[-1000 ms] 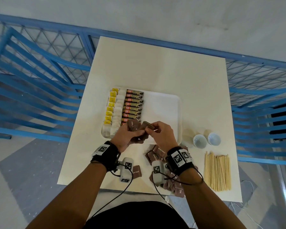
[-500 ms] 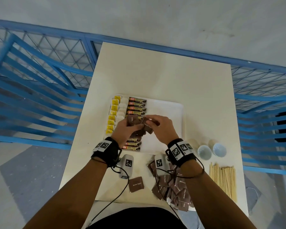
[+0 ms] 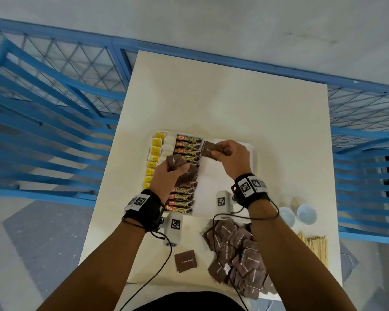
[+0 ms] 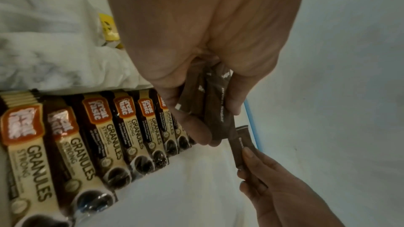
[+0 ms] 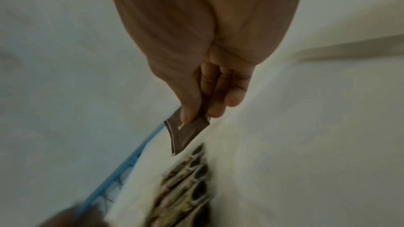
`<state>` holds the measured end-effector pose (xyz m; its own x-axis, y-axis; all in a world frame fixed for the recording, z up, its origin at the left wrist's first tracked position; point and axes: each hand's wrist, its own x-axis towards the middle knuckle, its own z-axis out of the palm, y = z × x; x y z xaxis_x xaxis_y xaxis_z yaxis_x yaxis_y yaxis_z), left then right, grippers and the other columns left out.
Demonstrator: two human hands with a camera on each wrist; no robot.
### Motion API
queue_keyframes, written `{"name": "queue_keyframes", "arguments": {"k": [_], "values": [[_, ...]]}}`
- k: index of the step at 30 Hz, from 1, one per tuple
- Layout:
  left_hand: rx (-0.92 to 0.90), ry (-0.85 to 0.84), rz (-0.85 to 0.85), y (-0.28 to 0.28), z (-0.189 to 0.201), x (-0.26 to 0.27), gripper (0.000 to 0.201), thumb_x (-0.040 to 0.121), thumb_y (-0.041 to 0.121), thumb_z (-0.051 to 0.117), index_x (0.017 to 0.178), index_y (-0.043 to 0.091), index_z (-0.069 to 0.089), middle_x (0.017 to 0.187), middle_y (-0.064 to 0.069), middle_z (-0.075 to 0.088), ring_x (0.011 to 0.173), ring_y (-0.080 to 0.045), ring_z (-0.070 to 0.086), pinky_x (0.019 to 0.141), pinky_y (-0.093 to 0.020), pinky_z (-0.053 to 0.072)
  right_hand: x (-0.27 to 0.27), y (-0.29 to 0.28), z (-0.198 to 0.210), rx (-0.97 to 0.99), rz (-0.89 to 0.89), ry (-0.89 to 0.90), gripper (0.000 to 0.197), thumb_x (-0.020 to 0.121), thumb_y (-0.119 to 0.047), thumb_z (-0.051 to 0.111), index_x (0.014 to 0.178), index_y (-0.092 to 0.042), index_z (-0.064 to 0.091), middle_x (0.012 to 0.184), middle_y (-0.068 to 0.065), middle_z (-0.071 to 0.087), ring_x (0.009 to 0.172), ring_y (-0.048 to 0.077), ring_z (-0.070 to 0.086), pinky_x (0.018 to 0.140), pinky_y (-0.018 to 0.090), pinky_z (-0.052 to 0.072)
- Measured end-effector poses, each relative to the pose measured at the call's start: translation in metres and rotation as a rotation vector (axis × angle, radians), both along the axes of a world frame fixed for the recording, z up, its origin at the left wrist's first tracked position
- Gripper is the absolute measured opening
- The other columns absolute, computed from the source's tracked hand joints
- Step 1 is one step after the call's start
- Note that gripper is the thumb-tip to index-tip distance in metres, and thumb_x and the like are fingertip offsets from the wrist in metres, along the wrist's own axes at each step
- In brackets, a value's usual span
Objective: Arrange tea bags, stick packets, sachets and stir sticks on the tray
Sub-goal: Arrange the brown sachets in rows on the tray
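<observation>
A white tray [image 3: 225,198] holds a column of yellow-tagged tea bags [image 3: 154,158] at its left and a row of coffee granule stick packets [image 3: 186,144] beside them. My left hand [image 3: 171,173] hovers over the stick packets and grips a bunch of brown sugar sachets [image 4: 215,110]. My right hand [image 3: 229,153] pinches a single brown sachet [image 3: 209,150] between thumb and fingers above the tray's far part, next to the top stick packets [image 5: 186,179]. That sachet [image 5: 186,132] hangs just above the tray surface.
A heap of brown sachets [image 3: 238,254] lies at the table's near edge, with one loose sachet [image 3: 186,261] to its left. Stir sticks [image 3: 314,248] lie at the near right. Two small white bowls [image 3: 296,215] stand right of the tray. Blue railing surrounds the table.
The hands have parted. My right hand has carried one sachet away from the bunch toward the tray's far part; the left hand keeps the rest over the stick packets.
</observation>
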<state>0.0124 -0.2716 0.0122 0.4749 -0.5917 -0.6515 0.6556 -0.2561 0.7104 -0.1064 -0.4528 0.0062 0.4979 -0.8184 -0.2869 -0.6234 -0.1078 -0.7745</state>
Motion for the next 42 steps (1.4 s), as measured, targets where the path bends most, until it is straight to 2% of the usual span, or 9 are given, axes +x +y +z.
{"name": "queue_keyframes", "arguments": {"k": [4,7,12,24,27,31,34,38,42], "values": [[0.007,0.015,0.006,0.003,-0.003,0.007,0.017,0.094,0.003,0.069,0.110,0.007,0.065,0.106,-0.016,0.072,0.099,-0.034,0.074,0.063,-0.037,0.062,0.015,-0.024,-0.021,-0.048,-0.005,0.074,0.021,0.075,-0.019,0.086,0.092,-0.020,0.073,0.081,-0.003,0.071,0.079,0.018,0.068,0.078,0.037,0.059],[0.017,0.011,-0.011,0.004,-0.009,0.010,0.013,0.094,0.003,0.068,0.104,0.010,0.066,0.109,-0.020,0.070,0.106,-0.043,0.070,0.064,-0.038,0.062,0.023,-0.033,-0.034,-0.068,0.015,0.120,0.021,0.075,-0.019,0.085,0.092,-0.019,0.073,0.081,-0.001,0.071,0.079,0.019,0.067,0.076,0.033,0.058],[0.010,0.038,-0.020,0.000,-0.014,0.013,0.018,0.094,0.002,0.068,0.110,0.009,0.065,0.121,-0.028,0.067,0.108,-0.046,0.069,0.064,-0.038,0.062,0.028,-0.038,-0.045,-0.116,0.038,0.130,0.022,0.075,-0.017,0.085,0.092,-0.020,0.072,0.090,0.002,0.066,0.080,0.016,0.062,0.077,0.026,0.052],[-0.022,0.050,-0.017,-0.002,-0.014,0.011,0.020,0.094,0.001,0.067,0.110,0.012,0.066,0.115,-0.024,0.070,0.103,-0.044,0.071,0.067,-0.041,0.061,0.032,-0.035,-0.052,-0.115,-0.010,0.111,0.031,0.071,-0.017,0.088,0.093,-0.020,0.065,0.079,0.000,0.064,0.080,0.019,0.063,0.080,0.035,0.056],[-0.040,0.061,-0.026,-0.002,-0.016,0.011,0.026,0.095,-0.005,0.062,0.114,0.011,0.064,0.108,-0.019,0.073,0.100,-0.043,0.071,0.072,-0.044,0.061,0.030,-0.036,-0.048,-0.104,-0.031,0.114,0.031,0.074,-0.021,0.087,0.095,-0.020,0.064,0.077,-0.001,0.064,0.080,0.018,0.064,0.079,0.034,0.056],[-0.059,0.046,-0.042,-0.002,-0.017,0.012,0.028,0.095,-0.007,0.061,0.122,0.001,0.060,0.116,-0.024,0.071,0.101,-0.042,0.072,0.079,-0.048,0.062,0.023,-0.026,-0.028,-0.136,-0.086,0.101,0.015,0.086,-0.025,0.075,0.097,-0.019,0.068,0.081,-0.005,0.067,0.076,0.011,0.063,0.075,0.029,0.054],[-0.073,0.031,-0.016,-0.003,-0.013,0.011,0.029,0.094,-0.004,0.065,0.123,-0.003,0.060,0.116,-0.023,0.072,0.101,-0.039,0.073,0.079,-0.046,0.062,0.018,-0.003,-0.008,-0.020,0.032,0.034,0.013,0.092,-0.028,0.070,0.101,-0.019,0.072,0.086,-0.013,0.068,0.077,-0.001,0.062,0.069,0.011,0.048],[-0.071,-0.003,0.007,-0.006,-0.006,0.008,0.036,0.091,0.002,0.072,0.125,0.000,0.061,0.116,-0.018,0.074,0.101,-0.035,0.074,0.077,-0.043,0.063,0.014,0.031,0.000,0.188,0.305,-0.006,0.022,0.090,-0.042,0.072,0.102,-0.023,0.071,0.093,-0.010,0.072,0.083,0.009,0.069,0.074,0.023,0.056],[-0.042,-0.026,-0.006,-0.003,-0.006,0.005,0.033,0.094,0.007,0.071,0.125,0.003,0.063,0.112,-0.016,0.075,0.095,-0.032,0.075,0.071,-0.039,0.062,0.012,0.040,0.001,0.159,0.263,-0.069,0.013,0.088,-0.032,0.076,0.094,-0.021,0.072,0.081,-0.008,0.072,0.072,0.011,0.068,0.066,0.022,0.051]]}}
